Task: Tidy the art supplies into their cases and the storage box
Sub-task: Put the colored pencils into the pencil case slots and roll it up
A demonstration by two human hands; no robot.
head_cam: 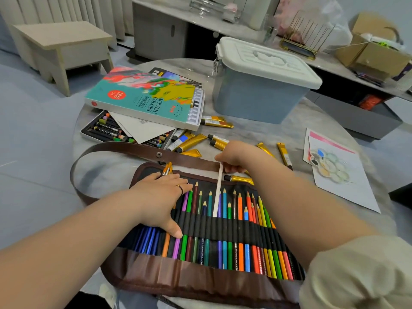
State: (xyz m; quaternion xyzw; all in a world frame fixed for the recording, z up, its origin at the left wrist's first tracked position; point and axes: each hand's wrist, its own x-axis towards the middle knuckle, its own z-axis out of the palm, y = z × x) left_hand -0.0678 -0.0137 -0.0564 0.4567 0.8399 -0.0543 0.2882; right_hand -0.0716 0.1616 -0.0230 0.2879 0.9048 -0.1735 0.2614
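Note:
A brown roll-up pencil case (191, 277) lies unrolled at the table's near edge, with several coloured pencils (240, 221) in its black elastic loops. My left hand (162, 197) rests flat on the case's left part, fingers spread over the pencils. My right hand (234, 156) pinches the top of a white pencil (218, 192) whose lower end sits in a loop. The case's brown strap (133, 149) curves behind. Gold paint tubes (191, 142) lie scattered beyond. The acrylic colours box (142, 97) lies over an open oil pastel tray (107, 128). The lidded grey storage box (258, 97) stands behind.
A paint palette (330, 163) lies on a sheet of paper (352, 192) at the right. Two brushes (167, 169) poke out by my left hand. A wooden stool (60, 47) stands on the floor at the left; a low cabinet with cardboard boxes (374, 52) is behind.

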